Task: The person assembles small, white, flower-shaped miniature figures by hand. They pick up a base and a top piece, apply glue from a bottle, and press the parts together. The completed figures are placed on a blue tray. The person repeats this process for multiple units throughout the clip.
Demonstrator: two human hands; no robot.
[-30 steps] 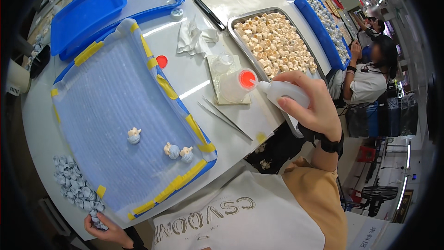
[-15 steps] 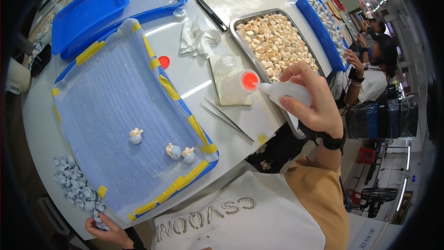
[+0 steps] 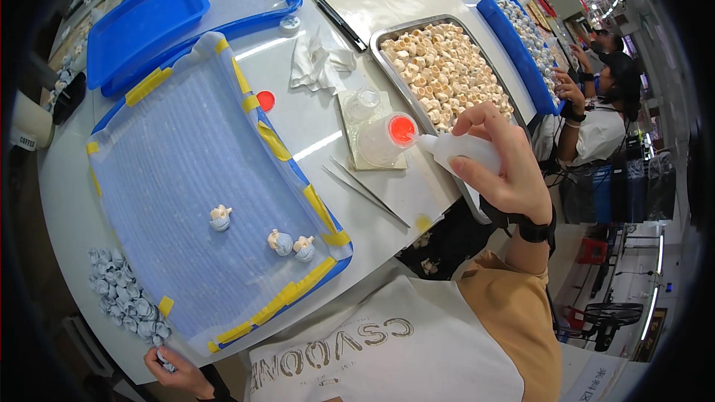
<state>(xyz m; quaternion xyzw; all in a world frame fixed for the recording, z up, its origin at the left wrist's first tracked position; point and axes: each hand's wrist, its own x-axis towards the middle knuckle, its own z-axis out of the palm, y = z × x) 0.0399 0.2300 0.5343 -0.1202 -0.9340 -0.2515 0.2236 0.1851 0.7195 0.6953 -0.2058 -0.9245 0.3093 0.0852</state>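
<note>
My right hand [image 3: 510, 164] grips a white squeeze bottle [image 3: 474, 153], tipped to the left. The bottle's nozzle meets the mouth of a translucent jar [image 3: 380, 143] that shows red-orange at its opening. At the lower left, my left hand [image 3: 179, 378] pinches a small pale blue piece [image 3: 165, 362] by the near end of a pile of similar curled blue pieces [image 3: 123, 298]. Beside that pile, a tray lined with a whitish sheet [image 3: 186, 141] is edged with yellow tape. On it sit three small cream-and-blue figurines [image 3: 220, 217].
Tweezers [image 3: 365, 192] lie near the jar, with a small clear container [image 3: 365, 100] behind it. A metal tray [image 3: 383, 36] of cream cup-shaped pieces stands at right. Crumpled tissue [image 3: 316, 67], a red cap [image 3: 266, 100] and blue trays [image 3: 149, 26] lie farther back. Another person [image 3: 596, 119] sits at right.
My left hand's fingers have drawn together around a blue piece, slightly away from the pile. My right hand and the bottle stay almost in place. The other person's hand has shifted.
</note>
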